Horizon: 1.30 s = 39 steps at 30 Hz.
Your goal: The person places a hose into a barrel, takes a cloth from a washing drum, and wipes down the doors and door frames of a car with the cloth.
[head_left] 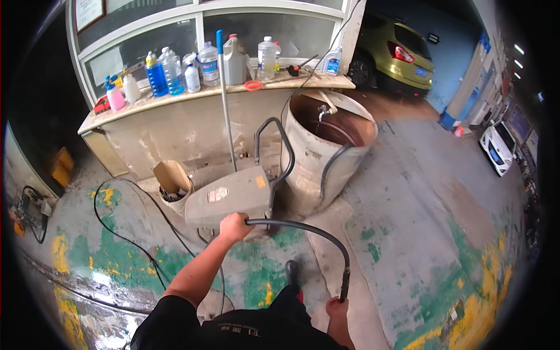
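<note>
A thick black hose (303, 226) arcs between my two hands. My left hand (234, 227) is closed around it, in front of the grey pressure-washer-like machine (230, 195) with a bent tube handle. Lower right, my right hand (336, 306) grips the dark fitting (345, 284) at the hose's other end. The hand's lower part and whatever continues past it are hard to make out. Behind the machine a large pale drum (306, 169) stands under a tap (322, 111), with a dark hose hanging over its rim.
Bottles of fluid (156, 76) line a ledge (192, 100) beneath the window. A blue-topped pole (224, 93) leans there. A bin with cardboard (173, 181) stands left of the machine. Thin black cable (96, 204) loops across the wet floor. Parked cars (402, 58) are at the right.
</note>
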Tool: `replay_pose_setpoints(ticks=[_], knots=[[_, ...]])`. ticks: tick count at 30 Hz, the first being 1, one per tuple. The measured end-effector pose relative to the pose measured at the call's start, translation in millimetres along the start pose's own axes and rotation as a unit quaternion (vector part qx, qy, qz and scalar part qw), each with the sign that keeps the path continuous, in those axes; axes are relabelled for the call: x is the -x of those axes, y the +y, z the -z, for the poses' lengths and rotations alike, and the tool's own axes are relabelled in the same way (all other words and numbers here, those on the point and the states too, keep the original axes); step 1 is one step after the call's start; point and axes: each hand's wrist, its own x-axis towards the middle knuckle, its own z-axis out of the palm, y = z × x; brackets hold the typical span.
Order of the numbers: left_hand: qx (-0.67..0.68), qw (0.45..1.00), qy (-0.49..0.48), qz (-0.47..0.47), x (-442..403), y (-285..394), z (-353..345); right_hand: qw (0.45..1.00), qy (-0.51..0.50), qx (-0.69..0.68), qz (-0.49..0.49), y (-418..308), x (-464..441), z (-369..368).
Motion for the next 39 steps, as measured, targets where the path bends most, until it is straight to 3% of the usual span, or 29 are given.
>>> replay_pose_setpoints(ticks=[2, 3, 6, 10, 14, 16, 18, 20, 23, 25, 27, 29, 30, 31, 32, 33, 34, 35, 36, 37, 38, 39], knots=[[0.041, 0.998, 0.051, 0.007, -24.9, 9.3, 13.7, 0.996, -0.018, 0.084, -0.001, -4.3, -38.2, -49.0], [-0.046, 0.998, 0.001, 0.043, -95.7, 19.7, -2.7, 0.995, 0.043, 0.047, -0.081, 43.0, -97.0, -55.2], [-0.023, 0.995, 0.088, 0.034, -216.9, 77.3, -14.5, 0.985, 0.022, 0.143, -0.092, -12.2, -196.1, -201.8], [-0.037, 0.993, 0.093, 0.064, -311.7, 73.9, -23.7, 0.978, 0.030, 0.158, -0.134, -16.9, -272.9, -299.3], [-0.033, 0.994, 0.068, 0.084, -350.1, 60.5, -37.5, 0.965, 0.083, 0.206, -0.137, -24.2, -331.0, -352.3], [0.002, 0.994, 0.111, 0.015, -353.1, 51.4, -49.7, 0.964, 0.087, 0.211, -0.137, -32.5, -350.9, -365.7], [0.004, 0.991, 0.130, 0.017, -344.1, 52.6, -51.7, 0.956, 0.111, 0.234, -0.138, -37.6, -358.6, -370.6], [-0.003, 0.985, 0.172, 0.021, -323.2, 63.5, -42.9, 0.948, 0.133, 0.252, -0.144, -42.0, -367.6, -376.2], [-0.020, 0.978, 0.204, 0.048, -272.9, 54.3, -38.7, 0.963, 0.056, 0.204, -0.166, -51.1, -383.5, -372.7], [0.079, 0.980, 0.097, 0.156, -212.0, 24.2, -46.8, 0.955, 0.041, 0.242, -0.164, -41.1, -381.1, -377.4], [0.156, 0.971, -0.006, 0.182, -130.2, 8.1, -49.9, 0.940, 0.067, 0.311, -0.120, -25.2, -379.2, -370.5], [0.148, 0.951, -0.125, 0.240, -37.9, 1.2, -59.2, 0.921, 0.048, 0.368, -0.119, -5.0, -357.9, -377.3], [0.183, 0.953, -0.141, 0.195, 14.9, -6.0, -71.0, 0.869, 0.055, 0.470, -0.147, 0.8, -348.7, -378.7], [0.154, 0.937, -0.210, 0.232, 70.7, -16.9, -104.9, 0.813, 0.069, 0.555, -0.163, -1.9, -336.9, -373.9], [0.206, 0.927, -0.246, 0.195, 118.2, -18.1, -110.7, 0.751, 0.048, 0.634, -0.177, 12.8, -329.6, -371.9], [0.247, 0.903, -0.275, 0.219, 161.0, -11.3, -115.1, 0.761, -0.047, 0.618, -0.193, 20.5, -320.8, -367.1], [0.183, 0.906, -0.325, 0.202, 194.3, -8.8, -117.8, 0.774, -0.137, 0.589, -0.185, 32.6, -281.5, -387.0], [0.310, 0.862, -0.312, 0.253, 267.6, -37.1, -183.5, 0.745, -0.140, 0.649, -0.064, 46.8, -243.6, -412.2], [0.324, 0.845, -0.311, 0.292, 298.9, -41.4, -200.7, 0.726, -0.199, 0.658, 0.008, 59.5, -202.6, -444.7], [0.236, 0.816, -0.462, 0.256, 309.7, -41.9, -221.4, 0.705, -0.272, 0.653, 0.061, 63.8, -166.4, -477.8], [0.233, 0.805, -0.500, 0.218, 311.4, -46.1, -228.4, 0.662, -0.312, 0.669, 0.127, 60.5, -138.7, -513.6], [0.247, 0.821, -0.443, 0.260, 314.0, -48.3, -240.1, 0.615, -0.340, 0.682, 0.202, 59.5, -109.3, -552.3]])
